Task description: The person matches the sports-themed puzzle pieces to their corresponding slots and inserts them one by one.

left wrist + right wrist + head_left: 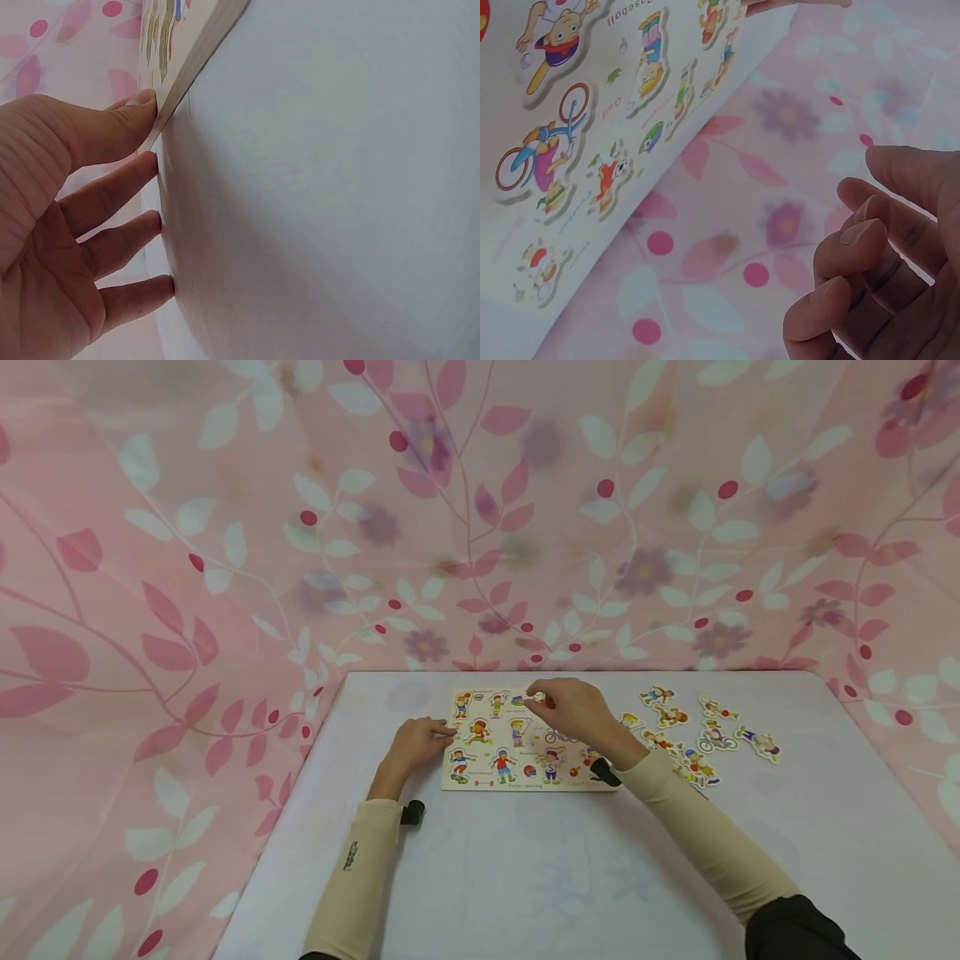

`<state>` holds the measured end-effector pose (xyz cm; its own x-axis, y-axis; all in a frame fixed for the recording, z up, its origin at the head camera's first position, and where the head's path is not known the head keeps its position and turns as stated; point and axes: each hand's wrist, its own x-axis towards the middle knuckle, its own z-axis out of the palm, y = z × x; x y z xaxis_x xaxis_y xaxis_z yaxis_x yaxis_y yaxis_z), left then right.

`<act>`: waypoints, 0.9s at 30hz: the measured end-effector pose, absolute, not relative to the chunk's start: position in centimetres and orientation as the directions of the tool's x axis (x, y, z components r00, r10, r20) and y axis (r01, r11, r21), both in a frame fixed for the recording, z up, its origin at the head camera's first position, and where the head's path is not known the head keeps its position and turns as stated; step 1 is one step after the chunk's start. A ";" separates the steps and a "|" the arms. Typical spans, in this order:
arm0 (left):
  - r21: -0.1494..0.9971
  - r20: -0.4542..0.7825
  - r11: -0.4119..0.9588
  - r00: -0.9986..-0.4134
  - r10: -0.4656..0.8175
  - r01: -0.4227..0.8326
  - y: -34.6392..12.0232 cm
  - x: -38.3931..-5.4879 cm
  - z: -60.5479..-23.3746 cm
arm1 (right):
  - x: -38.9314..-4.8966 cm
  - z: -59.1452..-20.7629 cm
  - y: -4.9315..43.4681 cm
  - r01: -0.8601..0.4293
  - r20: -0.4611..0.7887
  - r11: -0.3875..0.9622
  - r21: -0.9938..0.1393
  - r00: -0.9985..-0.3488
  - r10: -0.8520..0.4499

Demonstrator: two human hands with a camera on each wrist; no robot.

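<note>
A cream puzzle board (pixel 525 789) with pictures of children at sports lies on the white table. At its left side is my left hand (pixel 418 743); in the left wrist view the thumb (pixel 131 124) rests against the board's edge while the fairly straight fingertips touch the tabletop. My right hand (pixel 577 710) hovers over the board's far right part, its fingers loosely bent. Nothing shows between those fingers (pixel 855 251) in the right wrist view. A bicycle figure (pixel 547 154) and several other figures appear on the board there. My right hand and wrist hide part of it in the head view.
Several loose cut-out figures lie right of the board, among them a cyclist piece (pixel 717 737) and a separate figure (pixel 759 744) farther right. Some partly overlap beside my right forearm. A pink floral curtain (pixel 465 527) hangs behind the table's (pixel 510 868) far edge.
</note>
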<state>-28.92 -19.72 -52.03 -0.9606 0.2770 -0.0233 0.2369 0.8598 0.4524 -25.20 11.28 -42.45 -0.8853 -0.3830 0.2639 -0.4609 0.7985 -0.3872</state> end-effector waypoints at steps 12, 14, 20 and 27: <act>0.455 -0.022 0.859 -0.961 0.276 0.236 -19.8 -28.8 -51.8 | -24.5 -42.1 13.5 -0.442 0.248 0.794 -0.418 -0.896 -0.368; 0.452 -0.024 0.859 -0.960 0.280 0.239 -19.8 -28.8 -51.8 | -24.5 -42.1 13.9 -0.439 0.251 0.798 -0.412 -0.897 -0.364; 0.444 -0.033 0.860 -0.955 0.295 0.251 -19.9 -28.8 -51.7 | -24.1 -42.3 15.4 -0.409 0.230 0.820 -0.399 -0.911 -0.342; 0.443 -0.047 0.865 -0.957 0.286 0.237 -19.9 -28.9 -51.8 | -23.4 -42.5 17.7 -0.391 0.239 0.823 -0.411 -0.918 -0.317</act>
